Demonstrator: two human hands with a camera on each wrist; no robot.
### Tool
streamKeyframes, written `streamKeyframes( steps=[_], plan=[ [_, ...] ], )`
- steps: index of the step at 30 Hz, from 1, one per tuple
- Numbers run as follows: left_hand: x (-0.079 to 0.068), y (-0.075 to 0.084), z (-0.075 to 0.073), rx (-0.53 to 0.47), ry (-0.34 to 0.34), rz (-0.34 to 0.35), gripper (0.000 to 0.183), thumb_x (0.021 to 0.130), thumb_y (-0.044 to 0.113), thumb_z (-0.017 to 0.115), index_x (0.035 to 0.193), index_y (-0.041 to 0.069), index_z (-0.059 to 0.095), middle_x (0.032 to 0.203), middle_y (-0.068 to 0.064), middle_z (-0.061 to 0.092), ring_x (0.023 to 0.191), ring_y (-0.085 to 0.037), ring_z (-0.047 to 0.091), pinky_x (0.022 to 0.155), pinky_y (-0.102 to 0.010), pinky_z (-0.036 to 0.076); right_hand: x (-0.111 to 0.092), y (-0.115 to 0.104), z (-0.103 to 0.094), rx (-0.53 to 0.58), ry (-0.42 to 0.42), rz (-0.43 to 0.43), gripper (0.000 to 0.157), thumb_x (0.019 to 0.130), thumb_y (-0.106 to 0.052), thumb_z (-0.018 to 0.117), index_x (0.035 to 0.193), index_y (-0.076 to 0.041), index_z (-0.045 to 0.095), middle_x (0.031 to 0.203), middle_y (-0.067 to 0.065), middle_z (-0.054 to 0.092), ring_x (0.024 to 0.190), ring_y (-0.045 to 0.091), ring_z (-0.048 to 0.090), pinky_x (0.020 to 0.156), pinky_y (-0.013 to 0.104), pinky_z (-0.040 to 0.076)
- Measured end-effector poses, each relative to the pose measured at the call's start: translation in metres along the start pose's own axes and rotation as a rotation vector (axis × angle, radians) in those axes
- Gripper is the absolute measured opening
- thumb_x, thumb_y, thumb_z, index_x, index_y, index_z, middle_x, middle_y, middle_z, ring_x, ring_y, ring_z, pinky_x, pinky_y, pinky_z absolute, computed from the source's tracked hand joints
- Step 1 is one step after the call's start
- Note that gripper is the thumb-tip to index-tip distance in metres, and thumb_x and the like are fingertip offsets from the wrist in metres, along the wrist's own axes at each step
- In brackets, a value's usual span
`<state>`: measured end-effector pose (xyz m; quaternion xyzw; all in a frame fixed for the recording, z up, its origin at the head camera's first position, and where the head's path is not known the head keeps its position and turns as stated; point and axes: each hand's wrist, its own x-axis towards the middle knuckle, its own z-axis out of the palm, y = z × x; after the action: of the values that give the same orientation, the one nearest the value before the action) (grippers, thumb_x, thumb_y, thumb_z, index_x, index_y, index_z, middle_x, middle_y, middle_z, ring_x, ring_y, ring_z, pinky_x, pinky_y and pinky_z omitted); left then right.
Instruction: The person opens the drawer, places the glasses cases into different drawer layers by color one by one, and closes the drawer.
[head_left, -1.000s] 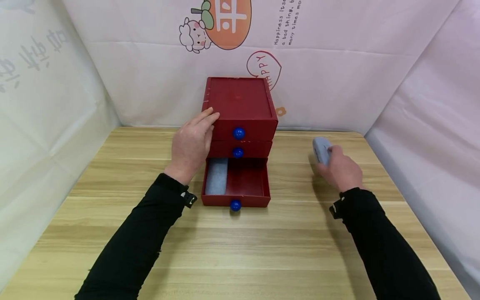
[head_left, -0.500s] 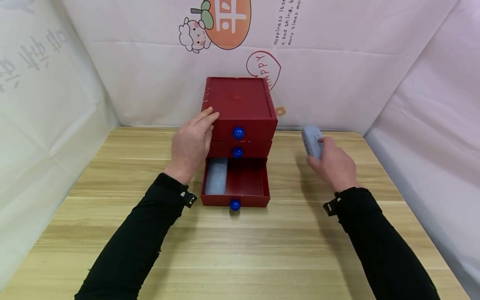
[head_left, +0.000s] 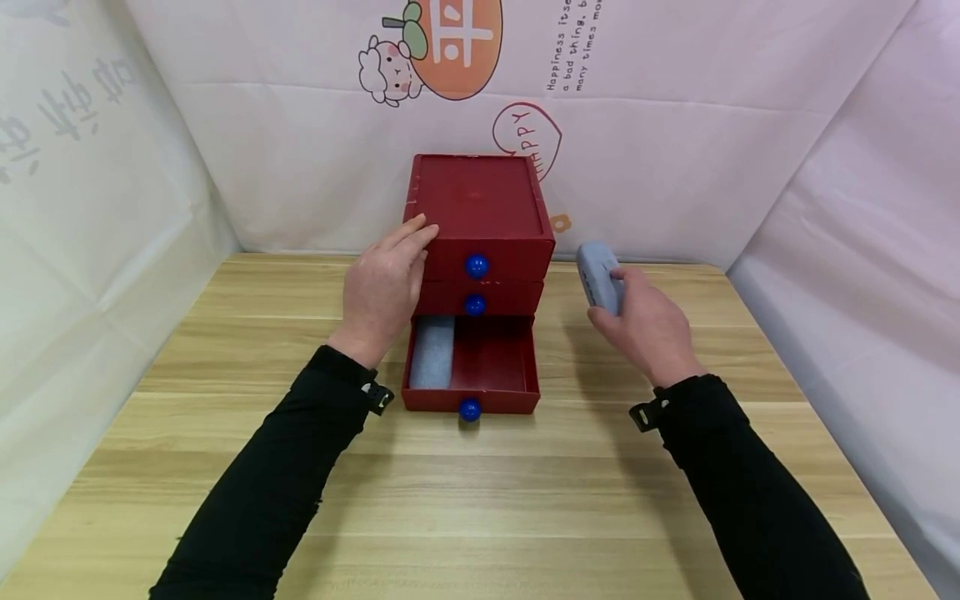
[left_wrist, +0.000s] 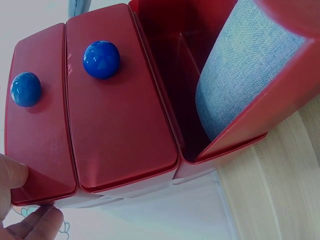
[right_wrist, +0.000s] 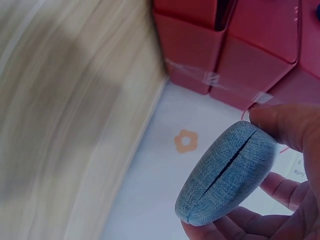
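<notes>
My left hand (head_left: 384, 287) holds the upper left front corner of a red drawer cabinet (head_left: 480, 196). In the left wrist view its thumb (left_wrist: 15, 172) lies on the top drawer's front, with fingers at the cabinet's side. The bottom drawer (head_left: 498, 358) is pulled out; a blue-grey denim-textured case (head_left: 432, 354) lies along its left side, partly hidden by the drawer wall in the left wrist view. Right of the cabinet, my right hand (head_left: 648, 327) grips a similar glasses case (head_left: 599, 277) above the table, thumb on one side and fingers on the other. Its dark seam (right_wrist: 230, 162) shows in the right wrist view.
The upper two drawers are closed, each with a round blue knob (head_left: 476, 267). Another blue knob (head_left: 470, 410) sticks out from the bottom drawer's front. White printed cloth (head_left: 675, 167) hangs behind the wooden table (head_left: 480, 517) and along both sides.
My right hand has moved left toward the cabinet and slightly farther back, carrying the glasses case. My left hand and the drawers have stayed put.
</notes>
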<state>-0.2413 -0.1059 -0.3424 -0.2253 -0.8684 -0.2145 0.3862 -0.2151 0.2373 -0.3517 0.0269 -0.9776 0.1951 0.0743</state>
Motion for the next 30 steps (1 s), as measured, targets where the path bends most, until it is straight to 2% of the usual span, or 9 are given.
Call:
streamKeyframes(
  steps=[14, 21, 25, 30],
  plan=[
    [0.0, 0.0, 0.0, -0.001, 0.002, 0.003, 0.037, 0.097, 0.019, 0.057, 0.133, 0.012, 0.063, 0.138, -0.006, 0.059, 0.123, -0.018, 0.055, 0.095, -0.035, 0.05, -0.009, -0.022, -0.006, 0.087, 0.049, -0.044, 0.076, 0.09, -0.053, 0.058, 0.148, -0.009, 0.036, 0.124, 0.021, 0.058, 0.096, 0.034, 0.057, 0.073, 0.05, 0.053],
    [0.0, 0.0, 0.0, -0.001, 0.002, 0.001, 0.037, 0.097, 0.018, 0.057, 0.133, 0.012, 0.063, 0.137, -0.006, 0.06, 0.123, -0.018, 0.056, 0.095, -0.035, 0.05, -0.016, -0.034, -0.015, 0.145, 0.087, -0.071, 0.077, 0.089, -0.057, 0.056, 0.148, -0.012, 0.036, 0.126, 0.019, 0.057, 0.097, 0.033, 0.058, 0.071, 0.05, 0.054],
    [0.0, 0.0, 0.0, -0.002, 0.004, 0.001, 0.037, 0.097, 0.018, 0.057, 0.133, 0.012, 0.063, 0.137, -0.006, 0.06, 0.121, -0.019, 0.057, 0.093, -0.035, 0.051, -0.021, -0.041, -0.021, 0.195, 0.124, -0.095, 0.078, 0.089, -0.057, 0.056, 0.148, -0.012, 0.036, 0.132, 0.02, 0.056, 0.098, 0.033, 0.059, 0.073, 0.053, 0.055],
    [0.0, 0.0, 0.0, 0.002, 0.005, -0.001, 0.037, 0.097, 0.017, 0.057, 0.133, 0.012, 0.063, 0.137, -0.006, 0.06, 0.12, -0.019, 0.058, 0.092, -0.035, 0.053, -0.028, -0.051, -0.026, 0.231, 0.183, -0.133, 0.076, 0.088, -0.055, 0.058, 0.147, -0.012, 0.037, 0.131, 0.019, 0.057, 0.096, 0.031, 0.061, 0.071, 0.054, 0.056]
  ],
)
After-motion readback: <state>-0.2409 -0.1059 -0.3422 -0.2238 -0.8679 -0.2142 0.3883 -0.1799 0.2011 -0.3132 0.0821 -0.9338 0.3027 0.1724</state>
